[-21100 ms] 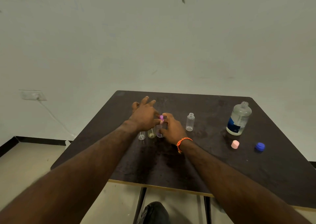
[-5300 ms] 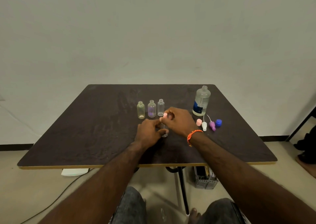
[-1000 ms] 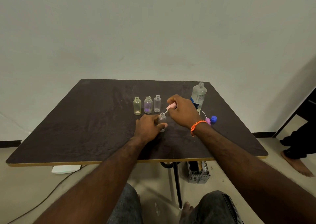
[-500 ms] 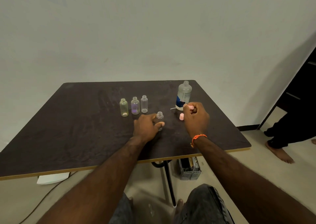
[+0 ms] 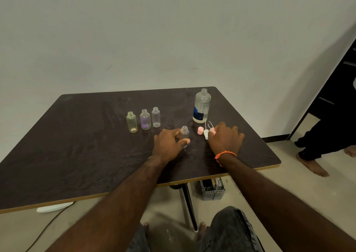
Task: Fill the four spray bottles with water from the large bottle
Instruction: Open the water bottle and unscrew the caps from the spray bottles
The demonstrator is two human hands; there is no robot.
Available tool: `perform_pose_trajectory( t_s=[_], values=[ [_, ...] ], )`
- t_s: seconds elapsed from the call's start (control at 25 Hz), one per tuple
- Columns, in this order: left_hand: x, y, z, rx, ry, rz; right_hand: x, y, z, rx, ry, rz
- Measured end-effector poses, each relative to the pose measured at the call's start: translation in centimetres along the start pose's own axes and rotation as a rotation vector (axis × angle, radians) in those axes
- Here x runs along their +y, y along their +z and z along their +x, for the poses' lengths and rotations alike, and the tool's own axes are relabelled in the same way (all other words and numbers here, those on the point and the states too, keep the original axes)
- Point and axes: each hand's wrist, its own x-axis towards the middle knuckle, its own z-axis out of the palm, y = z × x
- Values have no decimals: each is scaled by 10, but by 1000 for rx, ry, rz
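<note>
A dark brown rectangular table with a pale edge band (image 5: 77, 155) is carrying all the task items. A tall clear plastic bottle with a blue label (image 5: 201, 106) is standing upright and uncapped toward the far right of the tabletop, holding a shallow layer of liquid at its base.

The left hand (image 5: 169, 145) is curling round a small clear uncapped spray bottle (image 5: 185, 134), thumb across the lower body, keeping it upright on the table. The right hand (image 5: 226, 140) is resting knuckles-up just right of it, fingers curled and pinching a pink spray head (image 5: 212, 130); an orange braided wristband (image 5: 224, 154) is sitting on that wrist.

Three more small uncapped bottles are standing in a row left of the large bottle: a yellow-tinted one (image 5: 132, 122), a purple-tinted one (image 5: 145, 119) and a clear one (image 5: 156, 117). All appear empty of water.

A small pink cap (image 5: 200, 130) and a white spray head with a thin tube (image 5: 206, 133) are lying between the held bottle and the right hand.
</note>
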Motion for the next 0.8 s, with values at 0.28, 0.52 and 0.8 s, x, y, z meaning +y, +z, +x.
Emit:
perform_pose_trajectory(
  t_s=[0.28, 0.52, 0.8],
  values=[
    [4, -2, -4, 12, 32, -5, 4, 10, 3, -36, -72, -77],
    [7, -3, -5, 17, 16, 16, 7, 2, 1, -39, -107, -66],
    [10, -5, -14, 49, -43, -82, -4, -6, -13, -33, -278, 40]
  ],
)
